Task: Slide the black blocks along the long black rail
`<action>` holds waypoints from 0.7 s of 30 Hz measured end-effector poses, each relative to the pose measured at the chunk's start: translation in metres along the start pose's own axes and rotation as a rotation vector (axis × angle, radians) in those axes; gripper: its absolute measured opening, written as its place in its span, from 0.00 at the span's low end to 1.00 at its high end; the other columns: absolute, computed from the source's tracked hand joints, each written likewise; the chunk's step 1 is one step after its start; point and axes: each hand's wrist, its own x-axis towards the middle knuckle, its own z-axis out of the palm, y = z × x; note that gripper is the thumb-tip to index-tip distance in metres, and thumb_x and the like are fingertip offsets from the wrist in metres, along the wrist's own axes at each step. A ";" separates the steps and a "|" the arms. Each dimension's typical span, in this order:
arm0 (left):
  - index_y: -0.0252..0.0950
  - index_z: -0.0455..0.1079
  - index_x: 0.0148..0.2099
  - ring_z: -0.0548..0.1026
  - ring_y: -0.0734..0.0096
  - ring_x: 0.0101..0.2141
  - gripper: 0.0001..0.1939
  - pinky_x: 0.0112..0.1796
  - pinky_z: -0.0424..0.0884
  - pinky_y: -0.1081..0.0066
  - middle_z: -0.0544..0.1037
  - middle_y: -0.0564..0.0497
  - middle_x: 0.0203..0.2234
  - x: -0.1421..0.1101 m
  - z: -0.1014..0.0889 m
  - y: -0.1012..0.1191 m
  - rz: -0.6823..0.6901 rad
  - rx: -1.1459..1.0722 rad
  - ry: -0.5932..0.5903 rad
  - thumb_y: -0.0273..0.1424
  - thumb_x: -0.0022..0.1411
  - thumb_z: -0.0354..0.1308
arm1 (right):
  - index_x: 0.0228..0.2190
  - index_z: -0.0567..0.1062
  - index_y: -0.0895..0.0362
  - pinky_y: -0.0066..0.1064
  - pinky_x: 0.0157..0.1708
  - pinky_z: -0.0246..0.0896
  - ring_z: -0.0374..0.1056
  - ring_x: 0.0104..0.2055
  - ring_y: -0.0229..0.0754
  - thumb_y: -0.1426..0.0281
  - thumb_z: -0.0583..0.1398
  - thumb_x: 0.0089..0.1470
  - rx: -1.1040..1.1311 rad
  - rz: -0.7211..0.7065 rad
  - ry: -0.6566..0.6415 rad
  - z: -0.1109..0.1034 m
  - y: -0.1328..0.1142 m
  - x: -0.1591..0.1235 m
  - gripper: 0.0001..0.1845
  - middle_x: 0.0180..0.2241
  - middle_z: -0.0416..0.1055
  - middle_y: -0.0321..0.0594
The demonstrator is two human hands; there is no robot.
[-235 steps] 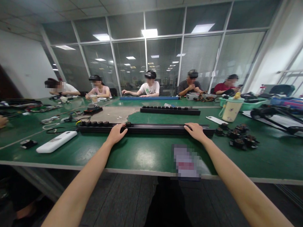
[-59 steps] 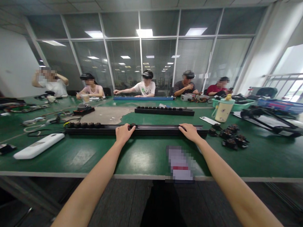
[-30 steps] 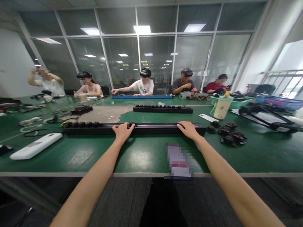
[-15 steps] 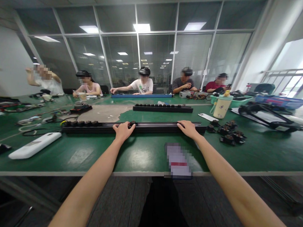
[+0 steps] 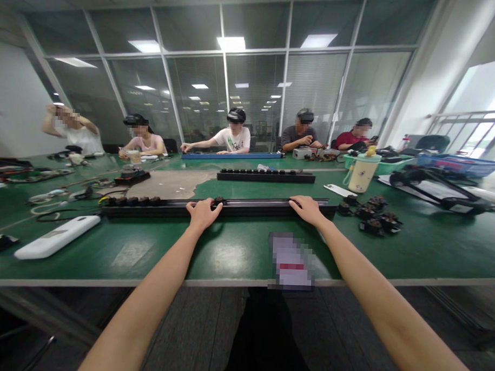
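Green tabletop (image 5: 228,260), black rail (image 5: 255,209) crosswise; left hand (image 5: 203,215) pinches small block (image 5: 219,199); right hand (image 5: 308,211), at left's 3 o'clock, touches rail, clasp unclear.

Your left hand (image 5: 205,214) and right hand (image 5: 307,209) are bare, and so are your slender left forearm (image 5: 150,290) and right forearm (image 5: 376,290), wrists included, as far as the view's lower edge. Below, your clothing (image 5: 266,343) is black, plain-looking, its folds and seams too dark to make out.
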 end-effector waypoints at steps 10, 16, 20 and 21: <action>0.41 0.75 0.47 0.75 0.48 0.53 0.21 0.56 0.53 0.49 0.83 0.41 0.47 -0.001 0.001 0.002 0.027 -0.017 -0.007 0.49 0.69 0.49 | 0.56 0.77 0.52 0.48 0.61 0.59 0.65 0.62 0.53 0.56 0.50 0.70 0.014 0.004 -0.004 0.001 0.002 0.001 0.24 0.59 0.74 0.43; 0.41 0.75 0.48 0.75 0.48 0.53 0.21 0.56 0.52 0.49 0.83 0.42 0.48 -0.001 0.000 0.003 0.031 -0.026 -0.016 0.48 0.69 0.49 | 0.56 0.77 0.51 0.49 0.60 0.60 0.66 0.62 0.54 0.56 0.50 0.70 0.011 0.004 0.004 0.001 0.001 0.000 0.24 0.59 0.74 0.43; 0.41 0.75 0.48 0.75 0.48 0.53 0.21 0.56 0.52 0.49 0.83 0.42 0.48 -0.001 0.001 0.003 0.039 -0.033 -0.018 0.48 0.69 0.49 | 0.56 0.77 0.52 0.48 0.60 0.60 0.66 0.62 0.54 0.56 0.50 0.70 -0.003 0.008 0.000 0.001 0.001 0.000 0.24 0.59 0.74 0.43; 0.41 0.75 0.48 0.75 0.49 0.53 0.21 0.57 0.52 0.49 0.83 0.42 0.48 -0.001 0.001 0.003 0.042 -0.036 -0.017 0.48 0.69 0.49 | 0.56 0.77 0.52 0.47 0.60 0.60 0.66 0.62 0.54 0.56 0.50 0.70 -0.008 0.007 0.000 0.001 0.001 0.000 0.25 0.59 0.74 0.44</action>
